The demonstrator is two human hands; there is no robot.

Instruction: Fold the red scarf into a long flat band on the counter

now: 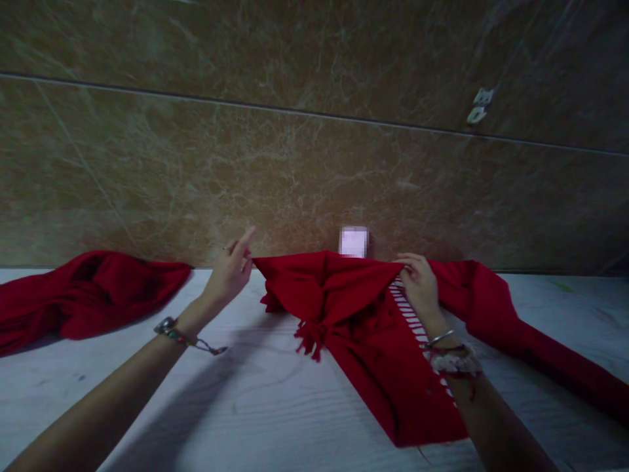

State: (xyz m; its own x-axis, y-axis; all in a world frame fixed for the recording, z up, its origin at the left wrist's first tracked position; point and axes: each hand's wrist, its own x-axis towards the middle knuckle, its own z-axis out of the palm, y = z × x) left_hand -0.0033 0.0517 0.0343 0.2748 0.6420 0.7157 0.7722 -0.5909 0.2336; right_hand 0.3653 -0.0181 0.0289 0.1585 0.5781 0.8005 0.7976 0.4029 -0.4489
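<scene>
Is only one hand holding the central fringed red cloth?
No, the left hand and right hand hold the fringed red cloth by opposite ends of its upper edge.

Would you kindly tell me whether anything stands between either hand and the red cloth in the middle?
Nothing visible does: the left hand and right hand grip the red cloth directly at its upper edge. The bright rectangle shows beyond that edge.

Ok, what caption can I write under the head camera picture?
Left hand and right hand hold a fringed red cloth between them over a pale surface.
</scene>
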